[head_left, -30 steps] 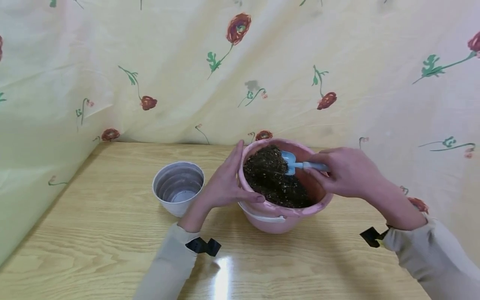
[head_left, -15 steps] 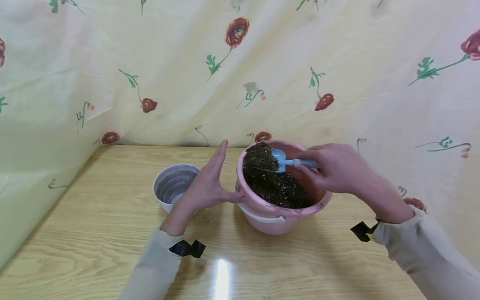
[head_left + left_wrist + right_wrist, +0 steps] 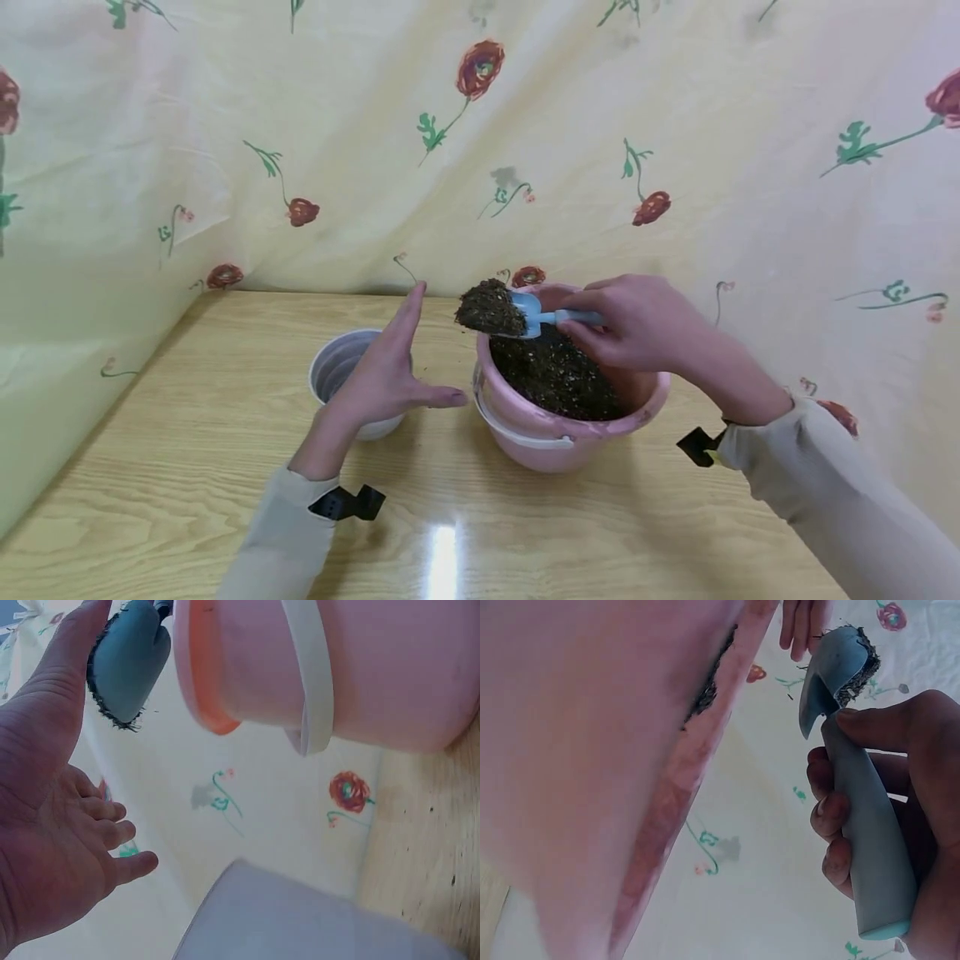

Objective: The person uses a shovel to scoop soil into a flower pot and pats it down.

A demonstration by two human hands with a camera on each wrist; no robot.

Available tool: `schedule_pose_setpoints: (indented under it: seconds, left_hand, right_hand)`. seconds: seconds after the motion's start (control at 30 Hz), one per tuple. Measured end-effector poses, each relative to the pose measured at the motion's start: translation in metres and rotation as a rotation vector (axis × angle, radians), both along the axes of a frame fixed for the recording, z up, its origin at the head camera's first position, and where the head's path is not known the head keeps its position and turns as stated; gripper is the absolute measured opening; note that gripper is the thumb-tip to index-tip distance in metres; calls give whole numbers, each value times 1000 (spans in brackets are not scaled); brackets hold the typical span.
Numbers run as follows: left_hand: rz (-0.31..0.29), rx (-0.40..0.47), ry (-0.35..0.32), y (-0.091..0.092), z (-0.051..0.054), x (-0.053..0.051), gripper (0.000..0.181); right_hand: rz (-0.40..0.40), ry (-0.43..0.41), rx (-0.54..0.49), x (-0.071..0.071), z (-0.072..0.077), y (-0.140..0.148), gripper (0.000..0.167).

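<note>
The right hand (image 3: 630, 321) gripped the blue trowel (image 3: 531, 313), its load of potting soil (image 3: 487, 308) raised at ten o'clock of the pink bucket (image 3: 536, 454) but not yet tipped out, while the left hand (image 3: 381, 382), fingers apart, hung empty near the white pot (image 3: 333, 363) at nine o'clock.

Scoop (image 3: 529, 315) is baby blue, soil (image 3: 558, 375) super dark brown with pale flecks. Bucket (image 3: 540, 458) is pink, kinda orangey inside, with a white handle (image 3: 319, 690). Pot (image 3: 382, 429) is greyish white. Cream cloth (image 3: 360, 150) has red flowers and green stems, table's (image 3: 187, 500) yellowish woodgrain, sleeves (image 3: 277, 529) off-white.
</note>
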State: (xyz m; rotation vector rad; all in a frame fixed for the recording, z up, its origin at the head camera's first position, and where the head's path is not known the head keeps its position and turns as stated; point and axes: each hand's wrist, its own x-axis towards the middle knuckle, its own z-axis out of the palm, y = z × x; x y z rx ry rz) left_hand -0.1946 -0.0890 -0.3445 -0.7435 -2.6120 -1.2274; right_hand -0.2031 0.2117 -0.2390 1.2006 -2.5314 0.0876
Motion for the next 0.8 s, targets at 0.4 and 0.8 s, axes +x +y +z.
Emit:
schedule_pose_setpoints:
  seconds: [0.4,0.8]
  left_hand:
    - [59,16,2,-29,-4,7,136]
    - [140,24,-5,-56,-12,7,134]
  right_hand:
    - [46,-33,7,-10,6,-31,23]
    - [72,-56,42,-22,10,-62,18]
